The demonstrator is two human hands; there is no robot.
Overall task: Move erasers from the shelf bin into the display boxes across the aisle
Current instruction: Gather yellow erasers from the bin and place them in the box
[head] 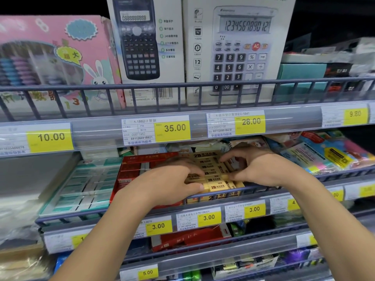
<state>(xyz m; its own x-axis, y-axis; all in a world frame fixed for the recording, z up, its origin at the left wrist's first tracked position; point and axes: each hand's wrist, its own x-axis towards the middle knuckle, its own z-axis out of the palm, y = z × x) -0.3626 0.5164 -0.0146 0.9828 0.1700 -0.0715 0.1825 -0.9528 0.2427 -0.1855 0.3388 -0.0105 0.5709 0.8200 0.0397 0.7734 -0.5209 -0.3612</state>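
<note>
Erasers [213, 175]: small rectangular blocks in glossy yellow paper sleeves printed "2B", packed in rows inside a yellow cardboard bin [215, 196] on the middle wire-fronted shelf [253, 188]. Your left hand [168, 182] curls its fingers around blocks at the bin's front left; your right hand [257, 167] pinches blocks on the right side. Red cardboard box [132, 169] touching the bin's left side. Boxed calculators [146, 47] above.

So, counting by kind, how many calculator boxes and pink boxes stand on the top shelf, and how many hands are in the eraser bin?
Calculator boxes: 2
Pink box: 1
Hands gripping erasers: 2, left hand and right hand
Total: 5
</note>
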